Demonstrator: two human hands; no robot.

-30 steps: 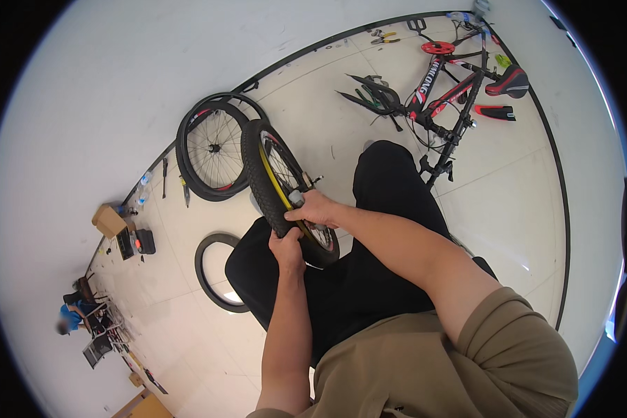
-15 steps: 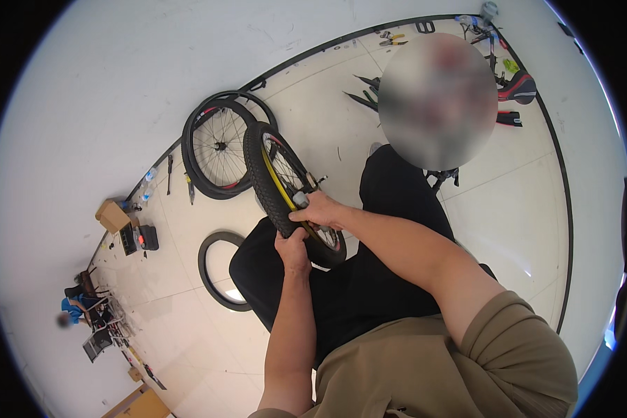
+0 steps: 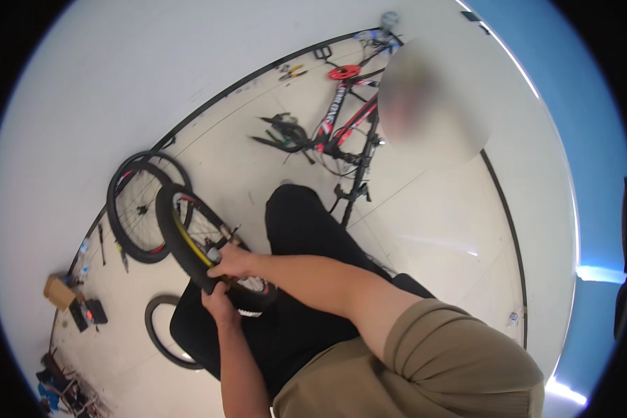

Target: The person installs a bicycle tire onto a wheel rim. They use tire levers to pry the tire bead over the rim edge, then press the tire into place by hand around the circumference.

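Note:
I hold a bicycle wheel with a knobby black tyre and a yellow band along its rim, tilted over my legs. My left hand is closed on the tyre at its lower side. My right hand grips the wheel just above, at the yellow band, beside a small grey piece whose nature I cannot make out. A second spoked wheel lies beyond, with another tyre around it, and a loose tyre lies left of my knee.
A red-and-black bicycle frame lies ahead, partly blurred out. Yellow-handled pliers, bottles, a cardboard box and a black case lie along the walls. A person in blue is at the lower left.
The whole view has swung, so the floor, wheels and my arms appear further left and lower, with more of the right wall showing. Both hands still hold the wheel in much the same grip.

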